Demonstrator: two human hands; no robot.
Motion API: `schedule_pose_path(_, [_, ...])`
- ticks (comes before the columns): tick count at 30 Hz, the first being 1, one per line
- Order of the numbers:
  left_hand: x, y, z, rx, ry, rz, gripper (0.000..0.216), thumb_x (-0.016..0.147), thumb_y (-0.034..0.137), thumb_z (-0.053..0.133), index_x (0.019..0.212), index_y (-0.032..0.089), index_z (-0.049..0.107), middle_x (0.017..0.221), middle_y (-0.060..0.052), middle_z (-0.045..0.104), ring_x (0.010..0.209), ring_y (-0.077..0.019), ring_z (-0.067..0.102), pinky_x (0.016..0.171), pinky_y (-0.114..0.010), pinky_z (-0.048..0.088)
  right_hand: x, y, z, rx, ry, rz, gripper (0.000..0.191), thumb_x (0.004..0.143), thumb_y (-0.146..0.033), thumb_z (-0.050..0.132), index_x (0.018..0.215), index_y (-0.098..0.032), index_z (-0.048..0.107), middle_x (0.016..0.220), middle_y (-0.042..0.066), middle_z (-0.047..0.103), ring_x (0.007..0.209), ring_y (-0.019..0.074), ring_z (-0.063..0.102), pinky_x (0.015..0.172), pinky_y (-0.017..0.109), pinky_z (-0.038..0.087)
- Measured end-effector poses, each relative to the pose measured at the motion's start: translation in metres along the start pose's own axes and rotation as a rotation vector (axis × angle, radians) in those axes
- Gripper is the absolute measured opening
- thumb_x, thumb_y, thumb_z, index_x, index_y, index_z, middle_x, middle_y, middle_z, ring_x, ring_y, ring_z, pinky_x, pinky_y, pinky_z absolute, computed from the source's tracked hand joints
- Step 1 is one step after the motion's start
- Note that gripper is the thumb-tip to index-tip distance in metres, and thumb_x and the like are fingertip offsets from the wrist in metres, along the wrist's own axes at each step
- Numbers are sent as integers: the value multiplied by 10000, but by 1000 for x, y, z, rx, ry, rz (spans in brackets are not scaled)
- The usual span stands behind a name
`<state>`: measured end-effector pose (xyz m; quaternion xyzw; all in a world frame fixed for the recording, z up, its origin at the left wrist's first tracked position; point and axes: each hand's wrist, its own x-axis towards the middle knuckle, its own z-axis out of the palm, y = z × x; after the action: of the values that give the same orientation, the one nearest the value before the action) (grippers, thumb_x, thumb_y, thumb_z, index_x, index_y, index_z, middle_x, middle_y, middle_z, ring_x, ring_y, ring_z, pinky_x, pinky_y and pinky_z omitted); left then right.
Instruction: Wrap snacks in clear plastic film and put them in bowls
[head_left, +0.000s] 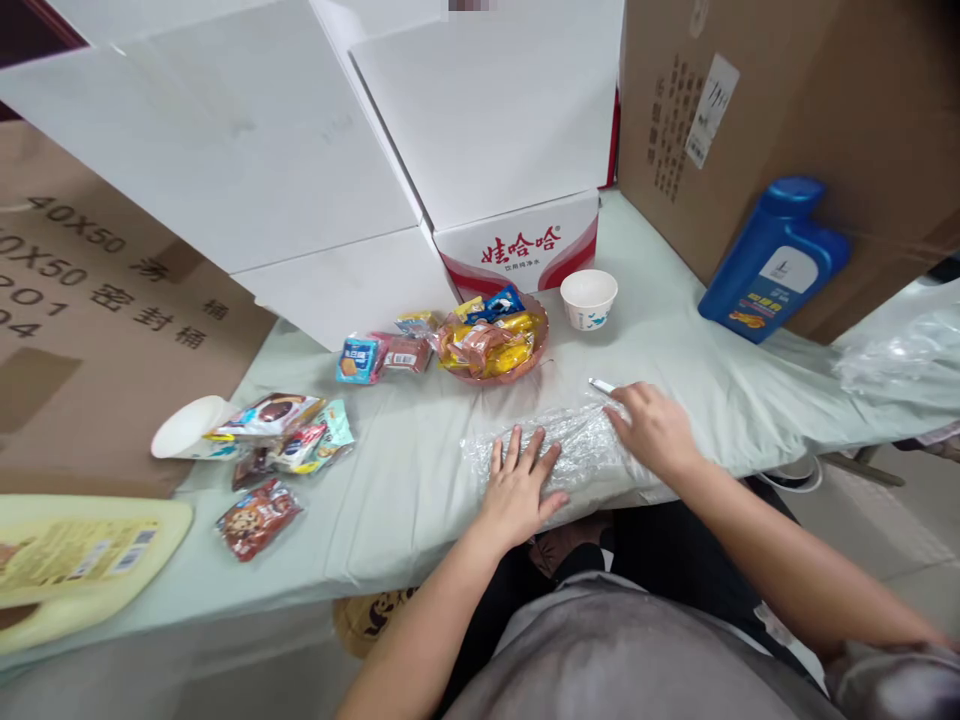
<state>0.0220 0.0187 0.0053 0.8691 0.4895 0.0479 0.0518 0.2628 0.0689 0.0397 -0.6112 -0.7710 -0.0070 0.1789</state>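
At the near edge of the desk (397, 490), clear plastic wrap (589, 442) lies under my left grip (519, 495), spread flat. By its right end, my right grip (654, 425) clamps a slim white stick (600, 386).

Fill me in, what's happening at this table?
A person's left hand is spread flat on a sheet of clear plastic, with the right hand at its other end. A slim white item is at the right fingers; I can't tell if it's gripped. Beyond, a dish holds wrapped snacks, beside an upright paper cup.
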Motion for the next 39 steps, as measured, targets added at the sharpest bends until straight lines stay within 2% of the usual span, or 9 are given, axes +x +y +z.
schedule_pose_path(3, [0,-3,-1,12,-16,-9,742,853,597,533,1485,286,301,1587,-64,221,1461,-389,73,1132,-640,149,-17,-17,18,102,-115,-437,562,921,-535,465,1317,-144,544,1370,154,536,1297,294,440,1066,448,327])
schedule_pose_path(6, [-13,-22,-2,42,-20,-42,849,796,662,564,1491,259,289,1588,-97,207,1458,-390,101,1134,-628,161,-32,-15,36,99,-220,-567,781,866,-650,477,1460,-154,375,1516,148,357,1427,315,234,1137,522,180])
schedule_pose_path(12, [-72,-60,-11,93,58,-49,873,783,562,650,1492,209,282,1577,-153,210,1455,-369,156,1132,-590,242,-59,17,28,114,-245,-544,793,832,-495,621,1485,-162,320,1555,139,274,1452,309,165,1162,523,169])
schedule_pose_path(18, [-97,-39,-8,-70,245,160,336,876,166,565,1195,262,602,1257,-62,627,1299,-254,483,1075,-460,417,-81,17,10,240,-153,-508,392,898,-162,505,1285,-193,563,1441,111,474,1390,268,338,1092,484,371])
schedule_pose_path(22, [-88,-35,-6,-262,400,33,192,908,125,493,995,223,633,1010,-45,701,1077,-205,629,959,-395,504,-73,20,1,406,-135,-484,285,914,-142,441,1092,-204,654,1141,100,672,1146,234,581,949,441,502])
schedule_pose_path(26, [-72,-39,-12,-341,533,-197,142,934,187,476,985,199,608,914,-47,686,869,-166,660,800,-315,546,-57,25,-2,477,-141,-282,278,938,-194,397,1044,-194,655,974,77,707,914,188,668,801,342,557])
schedule_pose_path(32, [-52,-42,-25,-312,325,-110,302,785,352,703,1028,199,612,971,-61,668,955,-224,617,836,-371,537,-46,26,2,399,-145,-97,292,950,-289,391,1026,-192,655,997,62,722,898,197,684,822,342,540])
schedule_pose_path(35, [-52,-47,-25,-318,303,-82,80,871,248,569,911,211,628,972,-57,668,1003,-217,599,894,-389,509,-47,31,4,372,-149,-74,307,957,-304,377,1036,-194,653,1016,62,723,912,205,683,818,345,532])
schedule_pose_path(39, [-49,-55,-20,-401,352,-257,160,923,255,459,921,197,608,887,-48,665,869,-180,633,791,-324,522,-47,35,8,338,-143,-27,307,964,-327,380,1007,-197,655,1027,61,722,907,205,681,812,328,518])
